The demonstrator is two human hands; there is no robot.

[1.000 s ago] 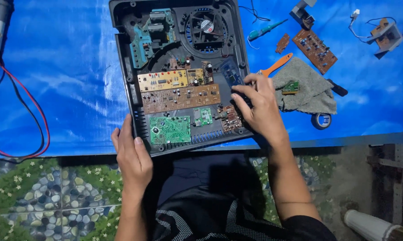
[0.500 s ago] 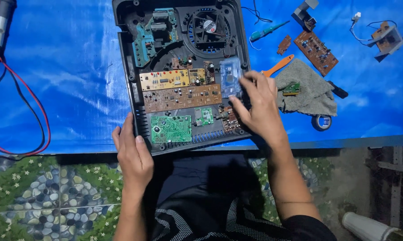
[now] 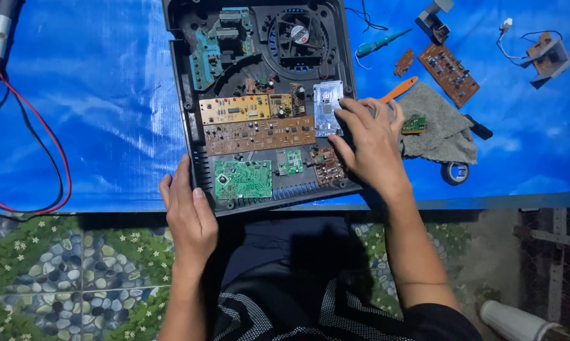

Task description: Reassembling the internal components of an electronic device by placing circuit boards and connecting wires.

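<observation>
Black casing [image 3: 190,120], opened and packed with circuit boards, lies on the blue-covered worktop [image 3: 108,95], its near edge reaching the worktop's front rim at 6 o'clock. Left hand [image 3: 190,221] clasps the casing's near-left corner, its grip closed on the rim with the thumb on top. Right hand [image 3: 370,142] rests flat over the casing's right edge at 3 o'clock, fingers spread and loose; its fingertips touch a small pale blue board [image 3: 328,107], though whether they pinch it is hard to tell. Just right of that hand lie a grey cloth [image 3: 439,129] and an orange tool [image 3: 398,89]. Red and black cables [image 3: 45,145] loop at 9 o'clock, well apart, with bare blue worktop between.
</observation>
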